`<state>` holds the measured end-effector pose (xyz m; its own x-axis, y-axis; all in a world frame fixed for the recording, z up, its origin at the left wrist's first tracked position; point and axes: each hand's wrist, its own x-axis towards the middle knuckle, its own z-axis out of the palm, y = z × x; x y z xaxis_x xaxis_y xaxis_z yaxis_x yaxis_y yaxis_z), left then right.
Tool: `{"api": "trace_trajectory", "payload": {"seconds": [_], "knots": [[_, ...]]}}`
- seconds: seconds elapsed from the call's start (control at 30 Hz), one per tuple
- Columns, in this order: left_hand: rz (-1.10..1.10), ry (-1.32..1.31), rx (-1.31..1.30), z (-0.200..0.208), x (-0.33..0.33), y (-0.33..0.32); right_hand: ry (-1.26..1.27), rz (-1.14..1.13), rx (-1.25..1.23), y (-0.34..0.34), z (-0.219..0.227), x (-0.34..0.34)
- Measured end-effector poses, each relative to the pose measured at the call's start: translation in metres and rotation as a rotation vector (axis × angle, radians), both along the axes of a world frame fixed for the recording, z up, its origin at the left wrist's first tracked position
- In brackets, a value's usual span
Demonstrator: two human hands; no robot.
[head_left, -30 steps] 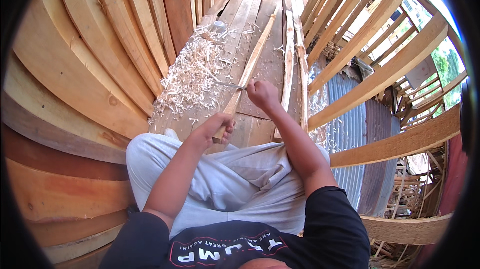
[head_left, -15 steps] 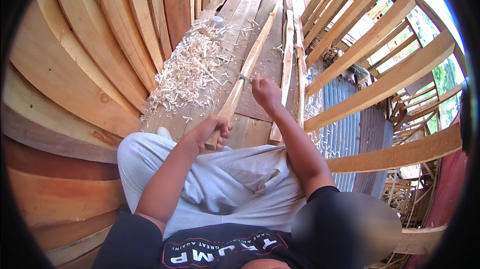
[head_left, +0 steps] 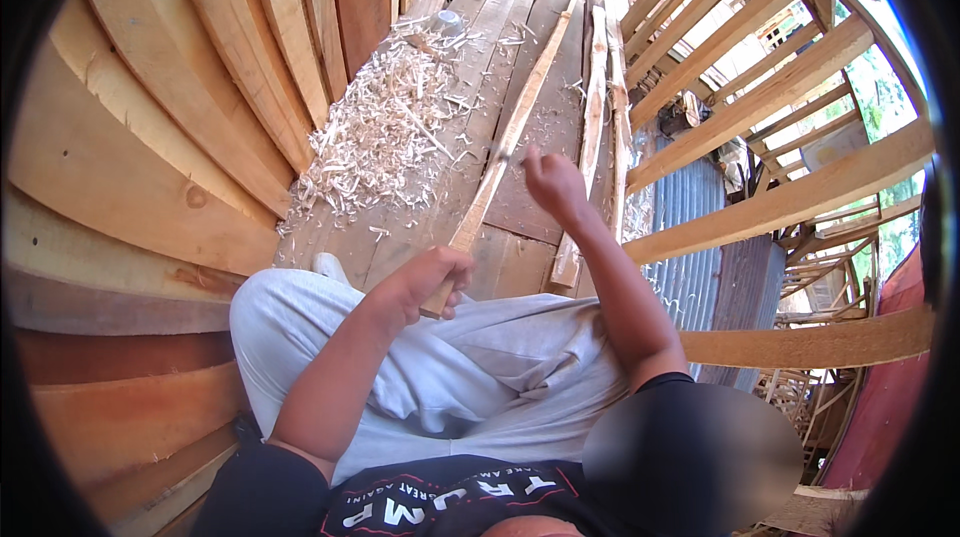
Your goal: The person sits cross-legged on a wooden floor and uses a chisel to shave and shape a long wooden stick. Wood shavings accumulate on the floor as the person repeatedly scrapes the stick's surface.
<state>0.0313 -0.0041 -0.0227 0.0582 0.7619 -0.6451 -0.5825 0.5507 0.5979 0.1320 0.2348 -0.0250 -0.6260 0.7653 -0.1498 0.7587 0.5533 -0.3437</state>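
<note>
My left hand (head_left: 430,280) grips the near end of a long, narrow wooden strip (head_left: 530,95), just above my lap. The strip slants away to the far right over the plank floor. Beside its middle, on the right, my right hand (head_left: 556,185) is closed around the handle end of a thin knife (head_left: 507,151). Only a short dark bit of the blade shows against the strip; the rest is hard to make out, and my fingers hide the handle. Curly wood shavings (head_left: 385,132) lie heaped to the left of the strip.
Two more rough strips (head_left: 593,107) lie lengthwise on the right. A small pale container (head_left: 446,23) stands beyond the shavings. Curved timber planks (head_left: 120,172) wall the left side. Spaced beams (head_left: 790,187) run along the right, with corrugated metal sheeting (head_left: 690,222) below them.
My right hand sits slightly farther right, and less of the blade shows. The strip's near end and my left hand have shifted a little right and down as the view moved.
</note>
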Motion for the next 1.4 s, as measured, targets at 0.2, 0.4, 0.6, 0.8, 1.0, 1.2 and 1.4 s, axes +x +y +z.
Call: {"api": "trace_trajectory", "payload": {"seconds": [0.2, 0.4, 0.6, 0.8, 1.0, 1.2, 1.4], "knots": [[-0.025, 0.536, 0.006, -0.009, 0.012, 0.003, 0.188, 0.152, 0.204, -0.014, -0.022, 0.008], [-0.074, 0.729, -0.022, -0.004, 0.002, 0.017, 0.241, 0.155, 0.365, 0.010, -0.051, -0.002], [-0.056, 0.482, 0.021, 0.004, 0.021, 0.008, 0.103, -0.260, 0.251, 0.103, -0.075, 0.044], [-0.064, 0.464, -0.007, 0.004, 0.014, 0.002, -0.124, -0.413, 0.063, 0.102, -0.078, 0.046], [-0.034, 0.432, 0.050, 0.012, 0.004, 0.005, 0.261, -0.650, -0.216, 0.141, -0.129, 0.049], [0.016, 0.636, 0.013, 0.000, 0.010, 0.011, 0.524, -0.593, -0.888, 0.077, -0.060, 0.023], [-0.072, 0.879, 0.003, 0.005, 0.012, 0.011, 0.559, -0.399, -0.916, 0.037, -0.048, -0.006]]}}
